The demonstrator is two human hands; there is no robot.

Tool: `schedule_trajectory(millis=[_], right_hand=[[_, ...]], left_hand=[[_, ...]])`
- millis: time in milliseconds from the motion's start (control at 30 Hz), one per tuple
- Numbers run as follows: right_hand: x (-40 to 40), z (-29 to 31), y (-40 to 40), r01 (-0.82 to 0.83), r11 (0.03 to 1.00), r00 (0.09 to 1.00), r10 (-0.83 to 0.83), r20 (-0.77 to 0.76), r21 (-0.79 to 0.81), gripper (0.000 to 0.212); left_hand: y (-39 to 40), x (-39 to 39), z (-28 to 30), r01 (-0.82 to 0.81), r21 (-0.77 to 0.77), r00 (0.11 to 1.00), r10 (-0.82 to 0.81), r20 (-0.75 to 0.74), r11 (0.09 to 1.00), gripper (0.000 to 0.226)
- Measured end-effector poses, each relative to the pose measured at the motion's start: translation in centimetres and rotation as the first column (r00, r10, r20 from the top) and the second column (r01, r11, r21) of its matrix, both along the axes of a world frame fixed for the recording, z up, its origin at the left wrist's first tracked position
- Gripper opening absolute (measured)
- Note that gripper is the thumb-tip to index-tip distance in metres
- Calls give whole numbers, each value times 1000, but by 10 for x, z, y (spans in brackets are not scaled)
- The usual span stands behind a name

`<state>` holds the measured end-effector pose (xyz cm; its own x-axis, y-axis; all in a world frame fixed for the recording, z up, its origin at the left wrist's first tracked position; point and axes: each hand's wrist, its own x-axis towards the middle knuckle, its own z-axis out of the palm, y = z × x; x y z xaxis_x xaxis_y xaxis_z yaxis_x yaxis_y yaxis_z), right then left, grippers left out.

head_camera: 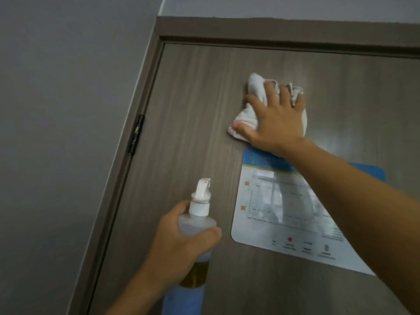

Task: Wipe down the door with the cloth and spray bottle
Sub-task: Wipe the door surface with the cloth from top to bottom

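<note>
Wood-grain door (193, 110) under my right hand (276, 119), fingers spread flat, pressing a crumpled white cloth (254, 87) just above a glossy, rounded-corner sign (272, 212). My left hand (181, 244) curls round a translucent spray bottle (200, 214), its lower part perhaps amber liquid.

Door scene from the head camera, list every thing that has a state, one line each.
door: closed in its frame.
cloth: bunched, pressed flat against the door.
right hand: fingers spread, pressing the cloth.
spray bottle: upright, nozzle toward the door, partly filled.
left hand: gripping the spray bottle.
notice: stuck on the door, under the right forearm.
hinge: folded shut.
</note>
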<state>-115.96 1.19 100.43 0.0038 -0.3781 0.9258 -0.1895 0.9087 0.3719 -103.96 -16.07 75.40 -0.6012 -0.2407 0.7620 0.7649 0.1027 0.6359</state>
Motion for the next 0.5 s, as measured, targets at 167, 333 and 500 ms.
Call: schedule_trajectory(millis=[167,333,500], right_hand=[[-1,-2,-2,-4,1000,1000,4,-25,-6,79],[1,-4,-6,22,999,1000,-22,-4,-39,78],[5,-6,-9,18,997,1000,-16,25,-74,77]], left_hand=[[4,-1,-3,116,54,993,-117,15,992,46],[-13,1,5,114,127,993,-114,-7,985,43],[-64,4,11,-39,236,999,44,-12,971,41]])
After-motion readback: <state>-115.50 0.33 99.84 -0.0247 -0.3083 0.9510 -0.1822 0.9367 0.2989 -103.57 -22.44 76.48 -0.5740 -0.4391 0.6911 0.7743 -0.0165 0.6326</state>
